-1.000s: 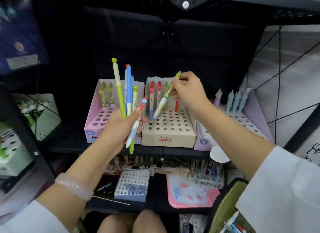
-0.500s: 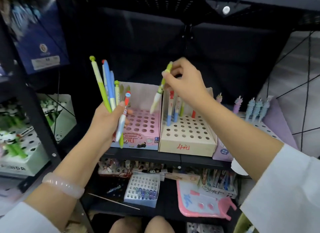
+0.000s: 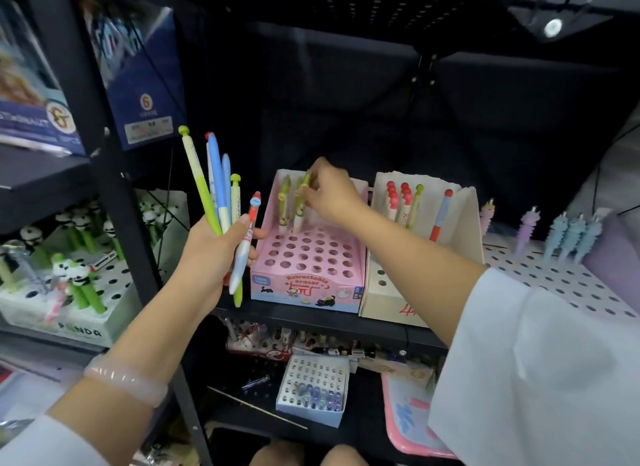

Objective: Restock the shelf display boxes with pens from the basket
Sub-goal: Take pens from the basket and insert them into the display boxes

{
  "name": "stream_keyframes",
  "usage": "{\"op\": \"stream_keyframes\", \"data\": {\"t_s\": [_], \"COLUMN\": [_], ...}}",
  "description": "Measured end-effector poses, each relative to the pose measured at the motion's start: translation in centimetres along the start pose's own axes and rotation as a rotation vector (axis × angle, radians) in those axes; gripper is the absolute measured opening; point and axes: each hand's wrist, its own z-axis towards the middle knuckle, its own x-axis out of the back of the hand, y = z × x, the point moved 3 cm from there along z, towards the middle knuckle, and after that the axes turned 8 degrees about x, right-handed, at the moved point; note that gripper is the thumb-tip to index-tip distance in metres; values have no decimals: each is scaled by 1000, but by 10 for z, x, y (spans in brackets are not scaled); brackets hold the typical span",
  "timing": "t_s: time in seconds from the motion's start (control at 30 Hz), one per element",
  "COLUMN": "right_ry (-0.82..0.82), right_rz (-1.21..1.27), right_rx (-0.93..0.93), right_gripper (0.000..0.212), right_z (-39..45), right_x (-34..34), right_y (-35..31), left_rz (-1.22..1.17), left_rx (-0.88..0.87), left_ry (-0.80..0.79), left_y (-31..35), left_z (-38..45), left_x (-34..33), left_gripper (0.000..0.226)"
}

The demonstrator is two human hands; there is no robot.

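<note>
My left hand [image 3: 211, 254] grips a bunch of pens [image 3: 221, 202], green, blue and red-capped, held upright in front of the shelf's left side. My right hand [image 3: 329, 195] reaches over the pink display box [image 3: 308, 268] and pinches the top of a green pen [image 3: 300, 202] standing in the box's back row beside another green pen [image 3: 284, 202]. Most holes of the pink box are unfilled. To its right stands a beige display box [image 3: 391, 285] with red-capped pens [image 3: 398, 202] at its back. The basket is out of view.
A white perforated display [image 3: 561, 282] with purple and blue figure pens sits at the right. A panda pen box [image 3: 69, 292] stands left of the black shelf post [image 3: 114, 174]. The lower shelf holds a small white holed box [image 3: 311, 389] and a pink tray [image 3: 408, 417].
My right hand carried the green pen from over the beige box leftward and down into the pink box's back row. The view shifted right; my left hand kept its bunch.
</note>
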Motion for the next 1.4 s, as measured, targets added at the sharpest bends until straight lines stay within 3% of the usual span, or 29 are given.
{"op": "stream_keyframes", "data": {"t_s": [0.23,0.3,0.4,0.53,0.63,0.77,0.9,1.0,1.2,1.4], "right_ry": [-51,0,121,-148,-127,53,288,353,268,194], "right_rz": [-121,-109,168,638,709,769,635,450,81,-16], "right_rx": [-55,-80,-28,-72,-87,-112,-67,-22,-9,-1], "right_gripper": [30,33,19,22,17,14,11,7,24,24], "right_z": [0,-1,-11,-35,-45,-53,-55,-48,-11,2], "right_x": [-23,-17,-3,-5,4,40,87,100,53,16], "right_y": [5,2,-9,-28,-26,-14,6,9,2,8], "left_rz": [20,28,2,-20,-51,-48,-60,-53,-57,-40], "left_rx": [-8,-10,-11,-6,-10,29,36,29,72,88], "left_ry": [-41,-41,-47,-56,-82,-78,-95,-55,20,-3], "left_y": [-2,-1,2,6,8,6,3,6,6,3], "left_z": [-2,-4,-8,-13,-19,-25,-26,-23,-15,-10], "left_x": [2,0,-3,-15,-30,-47,-60,-62,-49,-30], "left_gripper": [18,19,20,18,14,12,9,11,11,15]}}
